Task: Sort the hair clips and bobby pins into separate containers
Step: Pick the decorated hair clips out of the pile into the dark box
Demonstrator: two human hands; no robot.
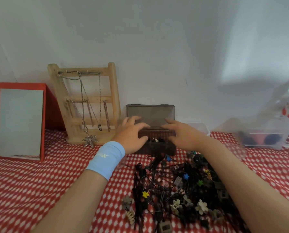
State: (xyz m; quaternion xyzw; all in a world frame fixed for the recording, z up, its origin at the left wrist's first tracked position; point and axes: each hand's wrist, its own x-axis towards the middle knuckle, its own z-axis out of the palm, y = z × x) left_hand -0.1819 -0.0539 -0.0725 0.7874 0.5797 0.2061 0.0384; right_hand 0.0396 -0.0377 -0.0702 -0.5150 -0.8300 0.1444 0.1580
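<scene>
Both hands, left hand (132, 132) and right hand (182, 133), spread open, steady the dark open box (157, 147), apparently positioning it behind the mixed pile (175, 187); nothing gripped.

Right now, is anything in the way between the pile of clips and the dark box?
No. The pile of clips and pins lies right in front of the open dark box. Only bare cloth lies between them. The left hand and right hand sit at its sides.

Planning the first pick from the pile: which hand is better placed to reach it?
Probably the right hand: its forearm already lies over the pile, while the left hand sits at the dark box, clear of it.
</scene>
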